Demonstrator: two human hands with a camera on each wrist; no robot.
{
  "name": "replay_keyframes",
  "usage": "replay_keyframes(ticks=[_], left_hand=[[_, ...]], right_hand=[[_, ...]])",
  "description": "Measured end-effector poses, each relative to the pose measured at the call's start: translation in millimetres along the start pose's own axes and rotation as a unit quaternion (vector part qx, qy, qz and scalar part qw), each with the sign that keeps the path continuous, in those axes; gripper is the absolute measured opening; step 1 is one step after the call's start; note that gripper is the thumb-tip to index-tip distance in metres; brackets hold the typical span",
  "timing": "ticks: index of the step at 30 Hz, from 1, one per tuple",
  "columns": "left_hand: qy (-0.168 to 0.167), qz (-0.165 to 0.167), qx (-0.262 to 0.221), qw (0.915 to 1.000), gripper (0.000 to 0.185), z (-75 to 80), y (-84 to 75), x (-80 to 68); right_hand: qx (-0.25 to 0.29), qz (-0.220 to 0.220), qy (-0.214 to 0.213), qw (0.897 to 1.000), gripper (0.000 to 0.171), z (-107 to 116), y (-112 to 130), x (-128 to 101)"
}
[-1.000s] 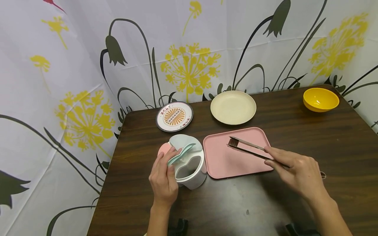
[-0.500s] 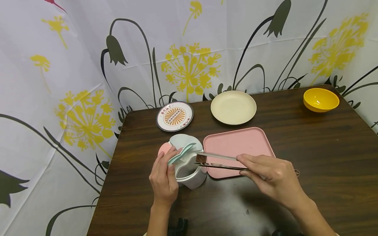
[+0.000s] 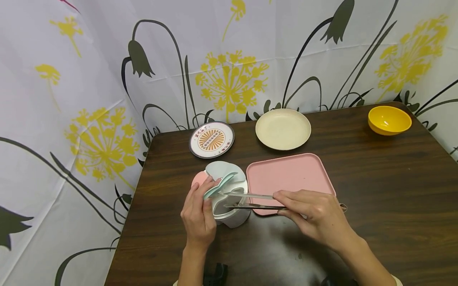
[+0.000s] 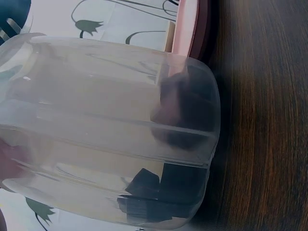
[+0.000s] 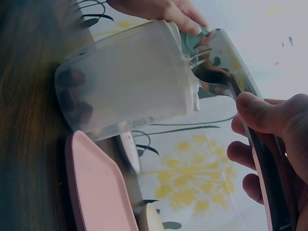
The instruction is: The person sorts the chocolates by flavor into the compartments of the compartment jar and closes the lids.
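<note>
On the near-left desk [image 3: 375, 178], the left hand [image 3: 198, 220] curls its fingers round the white container [image 3: 229, 202], holding its lid up, while the right hand [image 3: 320, 216] pinches metal tongs [image 3: 250, 201] whose tips reach into the container's mouth, left of the pink tray [image 3: 290, 178].

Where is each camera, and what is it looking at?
Head: sits up high, looking forward and down at the table; shows both forearms, the left hand holding the container and the right hand pinching the tongs.
Left wrist: sits low beside the container, looking through its clear wall; only a blur of the hand at the edge.
Right wrist: looks along the tongs to the container mouth; shows right fingers and left fingertips.
Shared: all three see the container and pink tray.
</note>
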State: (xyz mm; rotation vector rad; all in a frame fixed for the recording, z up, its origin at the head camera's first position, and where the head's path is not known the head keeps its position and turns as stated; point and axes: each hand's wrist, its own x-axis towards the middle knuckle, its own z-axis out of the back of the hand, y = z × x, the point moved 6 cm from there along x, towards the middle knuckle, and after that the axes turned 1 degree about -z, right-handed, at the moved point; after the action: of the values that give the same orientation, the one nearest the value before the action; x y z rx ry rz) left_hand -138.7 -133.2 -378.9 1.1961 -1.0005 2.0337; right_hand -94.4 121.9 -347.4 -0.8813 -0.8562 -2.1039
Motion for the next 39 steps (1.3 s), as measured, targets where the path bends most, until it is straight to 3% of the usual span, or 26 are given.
replay_keyframes(ticks=[14, 20, 24, 27, 31, 34, 39], left_hand=[[-0.006, -0.007, 0.0, 1.0, 0.033, -0.1, -1.1, 1.5], [-0.005, -0.008, -0.001, 1.0, 0.032, 0.0, -1.6, 1.2], [0.0, -0.005, -0.002, 1.0, 0.033, -0.7, -1.9, 0.8], [0.0, -0.007, -0.003, 1.0, 0.033, -1.1, -2.8, 0.9], [-0.001, -0.009, -0.003, 1.0, 0.033, -1.5, -3.7, 1.2], [-0.002, -0.011, -0.003, 0.9999, 0.033, -1.6, -4.0, 1.8], [-0.009, -0.016, -0.002, 0.9998, 0.033, -0.9, -4.6, 2.7]], right_hand=[[-0.012, -0.026, 0.011, 1.0, 0.044, 6.0, -7.6, -7.5], [-0.032, -0.084, -0.023, 0.996, 0.052, 21.6, -26.8, -26.9], [-0.069, -0.163, -0.045, 0.983, 0.053, 38.9, -49.7, -51.6], [-0.114, -0.235, -0.057, 0.964, 0.06, 54.2, -67.7, -73.1], [-0.166, -0.347, -0.082, 0.919, 0.068, 75.2, -89.3, -104.2], [-0.2, -0.439, -0.077, 0.873, 0.065, 88.3, -103.0, -127.9], [-0.228, -0.58, -0.009, 0.782, 0.073, 100.9, -122.2, -160.9]])
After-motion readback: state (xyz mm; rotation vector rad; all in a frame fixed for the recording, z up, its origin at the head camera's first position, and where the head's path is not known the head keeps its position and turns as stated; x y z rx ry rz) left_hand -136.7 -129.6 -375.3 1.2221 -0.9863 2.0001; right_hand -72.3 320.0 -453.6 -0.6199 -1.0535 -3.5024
